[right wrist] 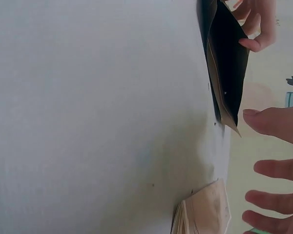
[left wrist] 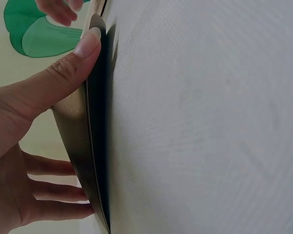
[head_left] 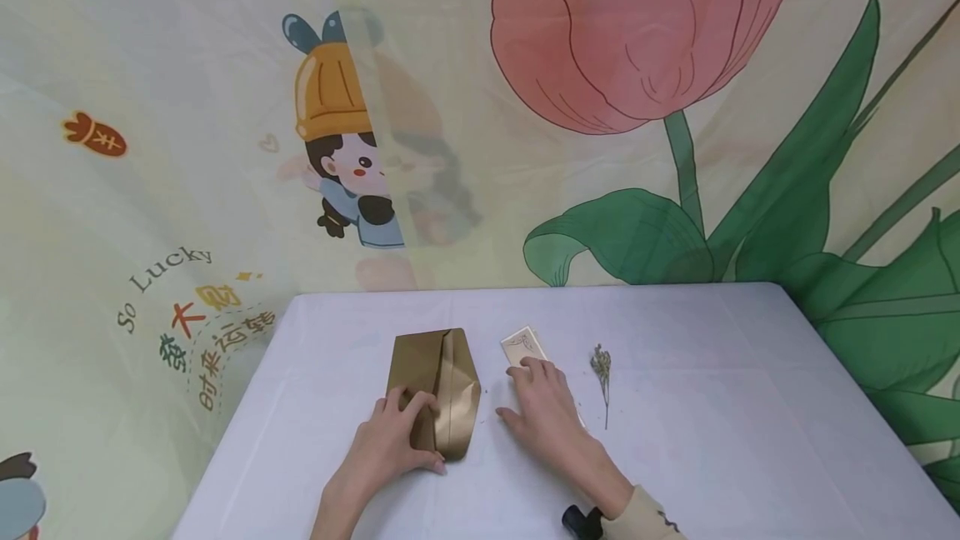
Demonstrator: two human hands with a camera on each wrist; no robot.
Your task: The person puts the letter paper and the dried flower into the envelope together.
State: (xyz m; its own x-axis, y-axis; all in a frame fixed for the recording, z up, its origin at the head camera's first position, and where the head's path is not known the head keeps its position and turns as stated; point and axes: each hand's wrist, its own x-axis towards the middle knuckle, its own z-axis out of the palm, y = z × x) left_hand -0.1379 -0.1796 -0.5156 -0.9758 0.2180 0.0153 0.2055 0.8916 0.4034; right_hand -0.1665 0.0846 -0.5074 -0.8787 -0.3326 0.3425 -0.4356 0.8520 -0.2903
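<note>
A gold paper envelope (head_left: pixel 416 361) lies on the left half of the table with its flap (head_left: pixel 457 407) unfolded to the right. My left hand (head_left: pixel 393 436) grips it near the lower edge; in the left wrist view the thumb (left wrist: pixel 88 46) lies along the edge and the fingers (left wrist: pixel 58 190) spread over the face. Over a small stack of cream cards (right wrist: pixel 207 209), my right hand (head_left: pixel 547 407) hovers with fingers apart, covering most of the stack in the head view. The right wrist view shows a gap between these fingers and the cards.
A small dried flower sprig (head_left: pixel 602 369) lies to the right of the cards. A black object (head_left: pixel 581 521) is by the right sleeve at the near edge. Tiny crumbs dot the white tablecloth (head_left: pixel 712 407). A printed curtain (head_left: pixel 465 107) hangs behind the table.
</note>
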